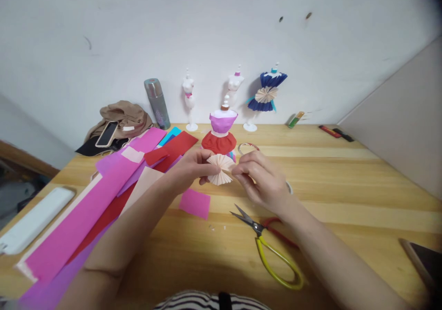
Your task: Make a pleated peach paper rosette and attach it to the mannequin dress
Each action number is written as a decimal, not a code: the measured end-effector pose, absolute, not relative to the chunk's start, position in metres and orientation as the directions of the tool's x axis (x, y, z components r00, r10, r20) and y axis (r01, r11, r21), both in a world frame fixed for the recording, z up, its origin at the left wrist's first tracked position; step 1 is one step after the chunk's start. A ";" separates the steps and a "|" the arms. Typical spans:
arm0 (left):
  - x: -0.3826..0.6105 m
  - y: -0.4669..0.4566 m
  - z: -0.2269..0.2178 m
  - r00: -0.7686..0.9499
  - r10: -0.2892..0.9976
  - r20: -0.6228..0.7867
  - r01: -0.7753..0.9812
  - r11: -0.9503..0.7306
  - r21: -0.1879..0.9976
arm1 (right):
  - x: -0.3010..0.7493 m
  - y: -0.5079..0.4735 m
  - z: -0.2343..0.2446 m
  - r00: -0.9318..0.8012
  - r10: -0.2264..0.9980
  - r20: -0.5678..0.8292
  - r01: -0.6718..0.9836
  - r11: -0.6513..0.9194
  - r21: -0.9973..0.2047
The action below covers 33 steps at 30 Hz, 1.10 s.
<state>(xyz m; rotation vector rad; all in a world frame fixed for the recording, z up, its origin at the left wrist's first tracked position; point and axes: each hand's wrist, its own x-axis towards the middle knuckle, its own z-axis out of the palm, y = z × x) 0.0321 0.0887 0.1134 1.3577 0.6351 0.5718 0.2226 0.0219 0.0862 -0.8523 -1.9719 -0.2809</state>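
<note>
My left hand (pixel 191 169) grips a cream pleated paper rosette (pixel 223 162), thumb across its middle. The pleats fan out above and below, with a gap on the right side. At that gap my right hand (pixel 263 180) is closed in a pinch; what sits between its fingertips is too small to make out. Just behind the rosette stands a small dress form (pixel 223 123) in a purple paper top and red paper skirt. Scissors (pixel 257 227) with one yellow and one red handle lie partly spread below my right hand. A pink paper piece (pixel 195 203) lies under the rosette.
Crepe paper strips (pixel 86 215) pile up on the left, near a white device (pixel 36 218), a phone (pixel 107 134) and brown cloth (pixel 120 117). A flask (pixel 157 103) and more dress forms (pixel 267 94) line the wall. A tape roll (pixel 248 148) lies behind my right hand.
</note>
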 end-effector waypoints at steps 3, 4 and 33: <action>0.032 0.089 0.115 0.671 0.736 -0.083 -0.028 0.138 0.990 | 0.221 0.022 0.086 -0.318 0.465 0.826 0.647 0.744 -0.170; 0.032 0.089 0.115 0.668 0.739 -0.086 -0.033 0.145 0.989 | 0.220 0.021 0.086 -0.305 0.471 0.828 0.640 0.745 -0.188; 0.037 0.089 0.112 0.631 0.774 -0.044 -0.010 0.064 0.998 | 0.219 0.018 0.095 -0.174 0.540 0.823 0.613 0.714 -0.339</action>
